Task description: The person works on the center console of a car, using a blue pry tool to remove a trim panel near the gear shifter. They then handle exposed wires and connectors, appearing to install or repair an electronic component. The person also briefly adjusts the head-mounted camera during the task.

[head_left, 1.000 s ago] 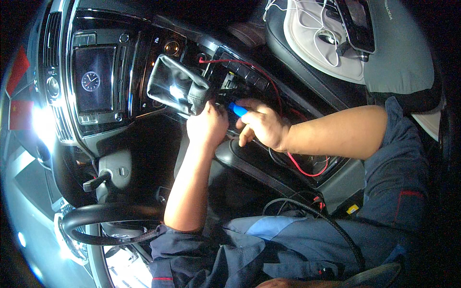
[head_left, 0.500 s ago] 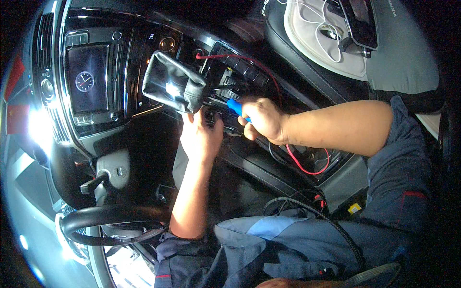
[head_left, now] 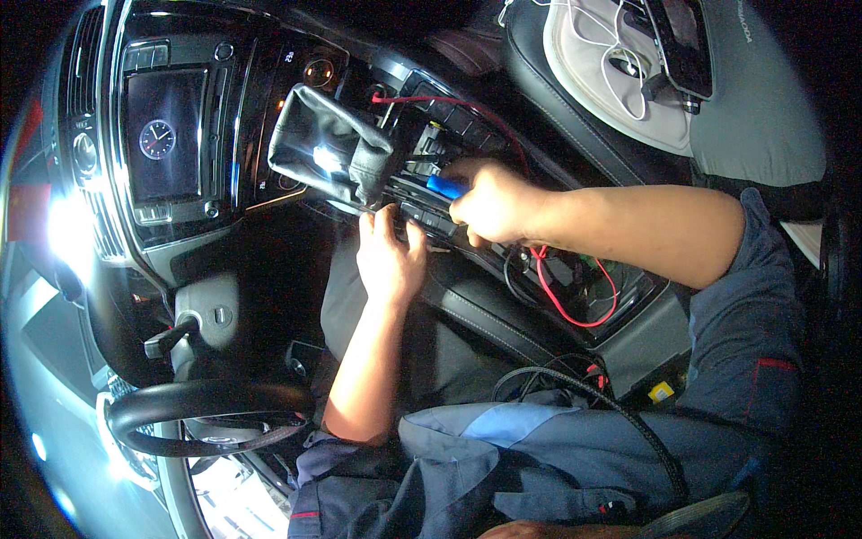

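My right hand [head_left: 503, 205] is closed around the blue handle of a screwdriver [head_left: 444, 186]; its thin metal shaft points into the opened centre console [head_left: 429, 148], and its tip is hard to make out. Beside it, on the near side of the console, my left hand [head_left: 391, 260] has its fingers bent but apart. Its fingertips touch the console edge just below the black leather gear lever boot [head_left: 328, 148]. The boot stands tilted toward the dashboard, with a bright light spot on it.
A red wire [head_left: 449, 101] crosses the console and loops [head_left: 575, 322] behind my right hand. Ahead are the dashboard screen [head_left: 163, 135] and steering wheel [head_left: 211, 395]. A black cable [head_left: 642, 433] runs over my leg. Earphones [head_left: 620, 54] and a phone [head_left: 680, 45] lie on the far seat.
My right hand has rolled further over the blue handle, which now lies flatter. The left hand's fingertips have drawn back slightly from beneath the boot. The view has shifted a little.
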A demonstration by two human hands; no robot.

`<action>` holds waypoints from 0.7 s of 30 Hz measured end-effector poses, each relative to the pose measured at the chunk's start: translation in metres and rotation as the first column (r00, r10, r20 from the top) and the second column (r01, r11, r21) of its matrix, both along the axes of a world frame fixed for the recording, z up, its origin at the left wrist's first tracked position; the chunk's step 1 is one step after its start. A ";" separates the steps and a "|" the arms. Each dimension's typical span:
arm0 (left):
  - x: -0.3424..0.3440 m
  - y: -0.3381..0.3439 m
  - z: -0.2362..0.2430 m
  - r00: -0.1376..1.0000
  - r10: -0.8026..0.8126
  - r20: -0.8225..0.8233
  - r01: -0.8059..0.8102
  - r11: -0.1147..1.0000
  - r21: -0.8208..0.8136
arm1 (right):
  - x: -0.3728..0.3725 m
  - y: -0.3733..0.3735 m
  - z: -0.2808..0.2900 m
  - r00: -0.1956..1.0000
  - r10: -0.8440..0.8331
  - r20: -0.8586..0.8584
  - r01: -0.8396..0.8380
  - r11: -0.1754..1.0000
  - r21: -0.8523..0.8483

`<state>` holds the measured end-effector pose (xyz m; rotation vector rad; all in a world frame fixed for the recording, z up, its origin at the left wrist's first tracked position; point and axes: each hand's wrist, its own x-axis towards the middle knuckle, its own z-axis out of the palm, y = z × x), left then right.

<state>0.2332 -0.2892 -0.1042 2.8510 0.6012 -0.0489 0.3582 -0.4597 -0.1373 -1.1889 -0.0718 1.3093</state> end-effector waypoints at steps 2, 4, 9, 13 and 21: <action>0.001 0.000 0.000 1.000 0.023 -0.016 -0.023 1.000 -0.014 | 0.001 0.000 -0.002 0.998 0.008 -0.054 -0.011 0.998 -0.055; 0.001 0.000 0.000 0.999 0.033 -0.018 -0.033 0.999 -0.019 | -0.001 -0.001 -0.004 0.989 -0.029 -0.146 0.025 0.999 -0.027; 0.002 -0.002 0.001 0.999 0.032 -0.007 -0.032 0.999 -0.023 | -0.005 -0.004 -0.003 0.927 -0.078 -0.366 0.096 0.995 0.031; 0.004 -0.002 0.001 0.999 0.036 -0.018 -0.036 0.999 -0.012 | -0.004 -0.003 0.000 0.901 -0.027 -0.434 0.081 0.991 0.108; 0.013 0.001 0.004 0.998 0.039 -0.042 -0.040 0.999 -0.021 | -0.005 -0.002 0.000 0.911 -0.153 -0.383 0.226 0.962 0.151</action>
